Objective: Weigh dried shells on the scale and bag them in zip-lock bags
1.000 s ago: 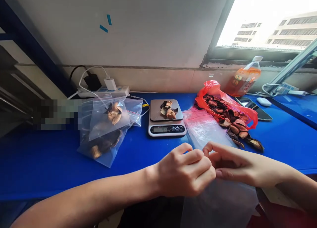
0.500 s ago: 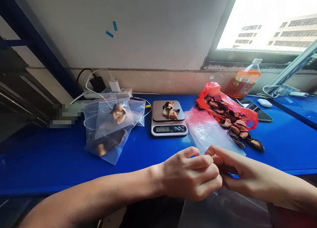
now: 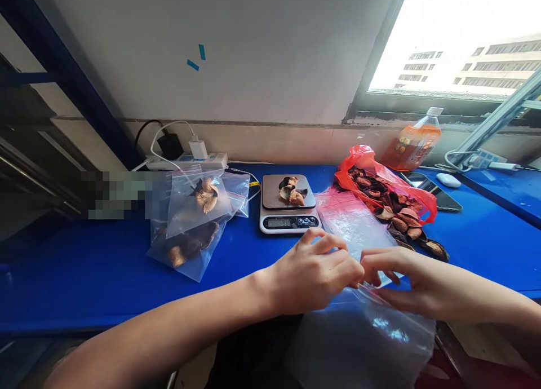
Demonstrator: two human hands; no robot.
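Observation:
A clear zip-lock bag (image 3: 372, 338) hangs below my two hands, in front of the table edge. My left hand (image 3: 319, 273) is closed at the bag's top edge, its fingertips partly hidden. Close beside it, my right hand (image 3: 397, 276) pinches the same edge between thumb and fingers. Just beyond them lies a stack of flat clear bags (image 3: 350, 225). Several dried brown husk-like pieces (image 3: 292, 191) rest on the digital kitchen scale (image 3: 276, 200), whose display is lit.
Filled clear bags (image 3: 198, 231) lie at the left, near a power strip (image 3: 215, 161). At the right, a red plastic bag (image 3: 359, 155) spills more dried pieces (image 3: 408, 222). Behind it are a drink bottle (image 3: 418, 141), a phone (image 3: 439, 196) and a white case (image 3: 448, 180).
My hands have shifted slightly, the left one up and leftward. The clear bag below them shows more fully, with its top edge now visible between the hands.

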